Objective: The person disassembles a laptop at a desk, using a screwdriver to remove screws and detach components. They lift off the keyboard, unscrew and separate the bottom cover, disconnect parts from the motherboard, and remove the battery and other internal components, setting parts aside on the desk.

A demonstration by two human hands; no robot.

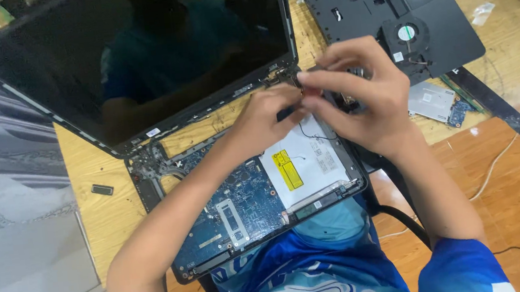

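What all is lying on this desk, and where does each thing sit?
Opened laptop: one, black, centre, cover off, dark screen tilted back.
Circuit board: one, blue, inside the laptop base.
Flat drive: one, white with a yellow label, right side of the base.
Removed laptop cover: one, black, top right on the desk.
Fan: one, black with a pale hub, on that cover.
Small metal plate: one, silver, right of the hands.
Small black piece: one, left of the laptop.
Desk: one, light wood.
Left hand: one, at the right hinge, grip on a small dark part, kind unclear.
Right hand: one, meeting the left, fingers pinched.
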